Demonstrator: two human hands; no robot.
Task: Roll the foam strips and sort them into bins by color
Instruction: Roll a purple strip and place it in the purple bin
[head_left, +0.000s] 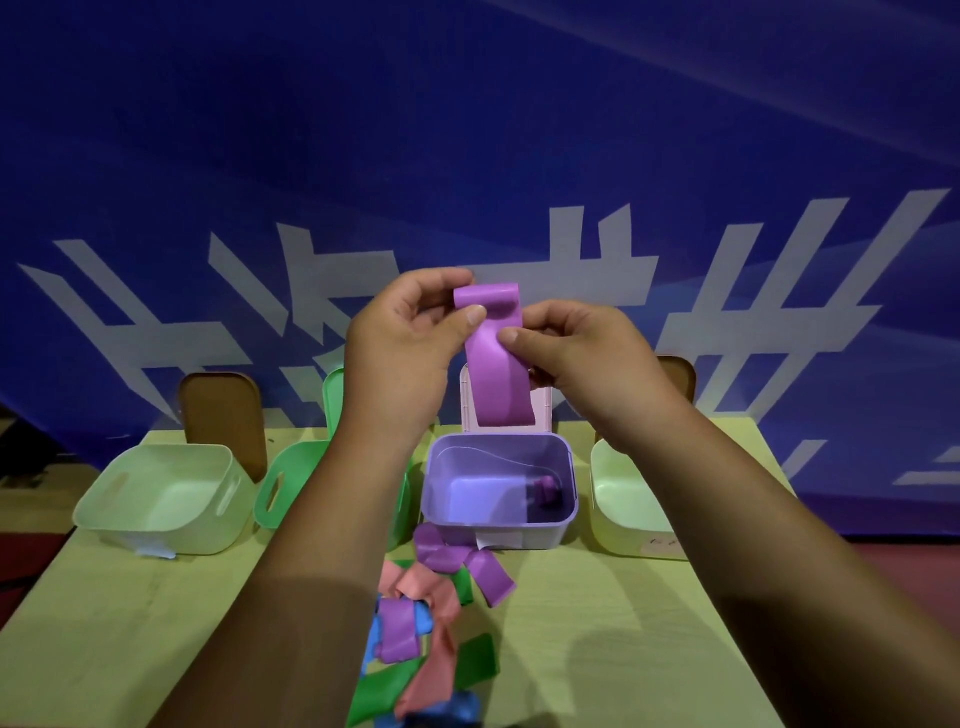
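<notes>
A purple foam strip (496, 374) hangs upright in the air above the purple bin (569, 499), its top end curled over into the start of a roll. My left hand (405, 338) pinches the curled top edge between thumb and fingers. My right hand (582, 353) pinches the strip's right side just below the curl. One rolled purple strip (546, 491) lies inside the purple bin. A heap of loose foam strips (431, 623) in purple, pink, green and blue lies on the table in front of the bins.
Bins stand in a row on the yellow-green table (130, 623): a pale green bin (161, 499) at left, a green bin (291, 478), the purple one, and a pale bin (628, 509) at right. Lids lean behind them against a blue banner.
</notes>
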